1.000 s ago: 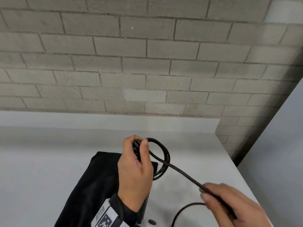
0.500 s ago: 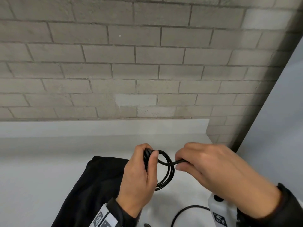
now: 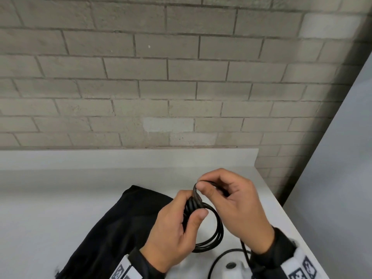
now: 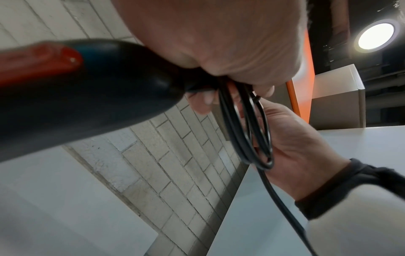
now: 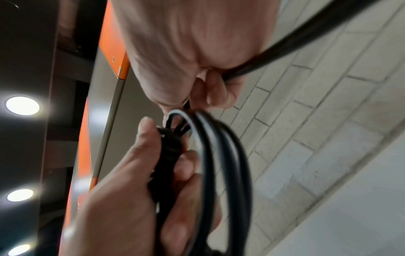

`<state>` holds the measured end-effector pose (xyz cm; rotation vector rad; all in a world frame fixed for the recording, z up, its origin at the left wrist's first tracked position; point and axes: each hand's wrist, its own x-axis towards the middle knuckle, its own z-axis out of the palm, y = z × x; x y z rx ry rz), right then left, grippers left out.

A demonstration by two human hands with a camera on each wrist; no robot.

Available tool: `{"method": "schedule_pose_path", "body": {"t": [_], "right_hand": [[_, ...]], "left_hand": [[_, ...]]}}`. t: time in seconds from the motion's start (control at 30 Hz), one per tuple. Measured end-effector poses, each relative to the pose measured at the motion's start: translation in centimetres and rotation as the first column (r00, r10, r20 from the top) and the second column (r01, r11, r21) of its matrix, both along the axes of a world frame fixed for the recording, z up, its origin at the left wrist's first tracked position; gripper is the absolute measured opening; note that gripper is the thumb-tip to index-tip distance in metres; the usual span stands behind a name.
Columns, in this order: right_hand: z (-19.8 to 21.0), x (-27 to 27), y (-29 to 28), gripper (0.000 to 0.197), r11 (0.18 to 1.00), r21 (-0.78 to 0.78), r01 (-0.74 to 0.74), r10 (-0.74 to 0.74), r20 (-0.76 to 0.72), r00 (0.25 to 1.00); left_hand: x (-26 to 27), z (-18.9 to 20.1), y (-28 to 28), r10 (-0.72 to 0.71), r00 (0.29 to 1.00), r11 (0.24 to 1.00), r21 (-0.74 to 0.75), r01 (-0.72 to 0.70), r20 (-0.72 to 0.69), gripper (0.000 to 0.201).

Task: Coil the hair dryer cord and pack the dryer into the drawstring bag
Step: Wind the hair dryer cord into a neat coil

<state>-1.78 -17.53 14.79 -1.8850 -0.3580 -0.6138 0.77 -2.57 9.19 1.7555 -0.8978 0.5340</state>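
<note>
The left hand (image 3: 175, 224) grips the coiled cord (image 3: 211, 234) above the black bag (image 3: 120, 222). The right hand (image 3: 233, 200) pinches the next loop; it should match the others before being handed across.

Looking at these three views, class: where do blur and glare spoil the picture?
Left wrist view: the black and red dryer handle is a close blur, and a round ceiling lamp flares. Right wrist view: the black cord loops smear and three lamps glare. Head view: mostly sharp.
</note>
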Motion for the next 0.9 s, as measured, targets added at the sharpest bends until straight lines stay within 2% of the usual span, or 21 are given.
{"method": "schedule_pose_path", "body": {"t": [0.1,0.23,0.33,0.47,0.57,0.63,0.73,0.83,0.9], "right_hand": [[-0.7,-0.2,0.9,0.008,0.992,0.129,0.001,0.009,-0.073,0.997],[-1.3,-0.3,1.8,0.015,0.975,0.214,0.06,-0.018,-0.193,0.981],[-1.5,-0.4,2.0,0.019,0.933,0.356,0.054,0.074,-0.335,0.939],[-1.9,-0.7,1.9,0.005,0.862,0.503,0.066,0.188,-0.438,0.879],[-2.2,-1.0,1.7,0.01,0.872,0.488,0.045,0.165,-0.38,0.91],[-2.4,-1.3,1.6,0.015,0.877,0.48,-0.023,0.187,-0.297,0.936],[-3.1,-2.0,1.7,0.027,0.932,0.336,-0.135,0.238,-0.288,0.928],[-3.4,-2.1,1.3,0.009,0.962,0.243,-0.126,0.2,-0.307,0.93],[-3.0,-2.1,0.9,0.007,0.964,0.205,-0.168,0.225,-0.293,0.929]], "left_hand": [[0.0,-0.2,0.4,-0.004,1.0,1.0,-0.016,0.004,-0.013,0.036],[-0.1,-0.2,0.6,0.019,1.0,0.999,-0.039,-0.019,0.014,0.031],[-0.3,-0.3,0.5,0.038,0.999,0.997,-0.066,-0.037,0.029,0.026],[-0.4,-0.6,0.1,0.071,0.997,0.99,-0.124,-0.069,0.013,0.027],[-0.5,-1.0,0.1,0.1,0.995,0.982,-0.158,-0.102,-0.016,0.028],[-0.4,-1.0,0.2,0.124,0.991,0.973,-0.191,-0.132,-0.051,0.028],[0.1,-0.9,0.6,0.196,0.977,0.954,-0.214,-0.21,-0.084,0.031],[0.4,-1.2,0.8,0.211,0.97,0.942,-0.238,-0.236,-0.123,0.033],[0.4,-1.4,0.8,0.224,0.967,0.94,-0.236,-0.247,-0.122,0.034]]}}
